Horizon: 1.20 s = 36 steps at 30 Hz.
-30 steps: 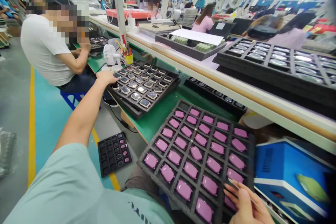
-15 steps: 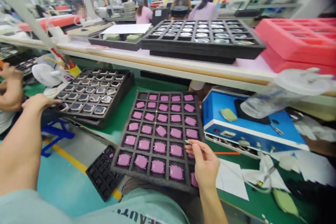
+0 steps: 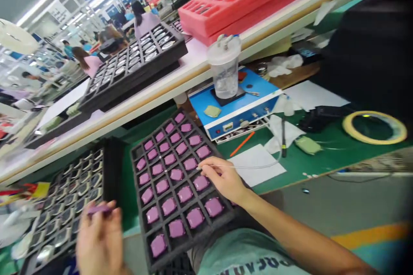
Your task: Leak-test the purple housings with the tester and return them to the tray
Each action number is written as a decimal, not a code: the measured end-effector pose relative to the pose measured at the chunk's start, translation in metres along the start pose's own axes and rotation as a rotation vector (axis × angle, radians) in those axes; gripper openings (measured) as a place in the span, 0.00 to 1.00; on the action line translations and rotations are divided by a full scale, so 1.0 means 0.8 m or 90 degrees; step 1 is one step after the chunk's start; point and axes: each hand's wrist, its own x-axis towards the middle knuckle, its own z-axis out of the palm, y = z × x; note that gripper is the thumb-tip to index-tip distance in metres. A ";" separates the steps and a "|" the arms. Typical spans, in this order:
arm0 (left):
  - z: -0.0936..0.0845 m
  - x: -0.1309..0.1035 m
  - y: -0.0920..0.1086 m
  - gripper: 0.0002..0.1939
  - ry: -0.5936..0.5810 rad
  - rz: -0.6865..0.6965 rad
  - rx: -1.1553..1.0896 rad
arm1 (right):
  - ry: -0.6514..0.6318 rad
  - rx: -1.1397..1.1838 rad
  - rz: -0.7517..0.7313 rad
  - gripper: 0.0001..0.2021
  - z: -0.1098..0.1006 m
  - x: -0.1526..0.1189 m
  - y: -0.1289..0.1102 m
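My left hand [image 3: 101, 238], blurred by motion, is closed on a purple watch case [image 3: 99, 209] seen edge-on. It is in front of the left tray of watches [image 3: 69, 200]. Over the right side of a black foam tray [image 3: 190, 240] is my right hand [image 3: 224, 180], its fingers pinched on the end of a thin clear tube [image 3: 254, 167]. A small pale tip sticks out past the fingertips. Purple square watch cases [image 3: 185, 194] fill most of the tray's compartments; the far left corner compartment holds none.
A blue box [image 3: 238, 111] carries a clear plastic cup [image 3: 226, 68]. White paper [image 3: 258, 165], an orange stick [image 3: 242, 144], a green pad [image 3: 308, 145] and a tape roll [image 3: 374, 126] lie on the green bench. Above runs a shelf with red foam trays [image 3: 226, 13].
My view has turned right and tilted. My left hand has left the edge of the watch tray and now holds a purple watch case. My right hand stays over the purple tray.
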 end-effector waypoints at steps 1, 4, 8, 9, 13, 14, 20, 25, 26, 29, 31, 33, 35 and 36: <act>0.028 -0.025 -0.030 0.20 -0.030 -0.087 -0.073 | 0.003 0.004 0.003 0.10 -0.001 -0.001 0.000; 0.109 -0.090 -0.101 0.25 -0.178 -0.319 -0.150 | 0.036 0.006 0.023 0.11 -0.007 -0.015 0.002; 0.152 -0.116 -0.140 0.20 -0.259 -0.400 -0.151 | 0.118 -0.027 0.032 0.13 -0.017 -0.033 0.003; 0.151 -0.118 -0.144 0.17 -0.259 -0.397 -0.160 | 0.128 -0.034 0.034 0.14 -0.019 -0.035 0.003; 0.133 -0.122 -0.154 0.12 -0.238 -0.380 -0.193 | 0.129 -0.066 0.059 0.17 -0.021 -0.043 0.004; 0.129 -0.123 -0.155 0.13 -0.236 -0.375 -0.186 | 0.132 -0.065 0.065 0.17 -0.021 -0.045 0.005; 0.114 -0.129 -0.172 0.23 -0.263 -0.362 -0.087 | 0.195 -0.013 0.094 0.13 -0.013 -0.056 -0.005; 0.114 -0.137 -0.195 0.34 -0.233 -0.364 -0.128 | 0.189 -0.042 0.069 0.11 -0.006 -0.060 -0.015; 0.113 -0.138 -0.197 0.33 -0.226 -0.357 -0.143 | 0.179 -0.056 0.056 0.11 -0.006 -0.061 -0.014; 0.110 -0.140 -0.198 0.29 -0.238 -0.329 -0.176 | 0.138 -0.095 0.000 0.10 -0.006 -0.060 -0.008; 0.108 -0.140 -0.195 0.29 -0.255 -0.321 -0.175 | 0.103 -0.116 -0.044 0.09 -0.008 -0.059 -0.002; 0.107 -0.136 -0.194 0.28 -0.272 -0.313 -0.153 | 0.076 -0.128 -0.075 0.08 -0.010 -0.054 0.004; 0.109 -0.127 -0.197 0.26 -0.300 -0.308 -0.128 | 0.068 -0.124 -0.090 0.07 -0.012 -0.047 0.009; 0.111 -0.122 -0.200 0.25 -0.314 -0.307 -0.115 | 0.067 -0.128 -0.094 0.07 -0.013 -0.043 0.012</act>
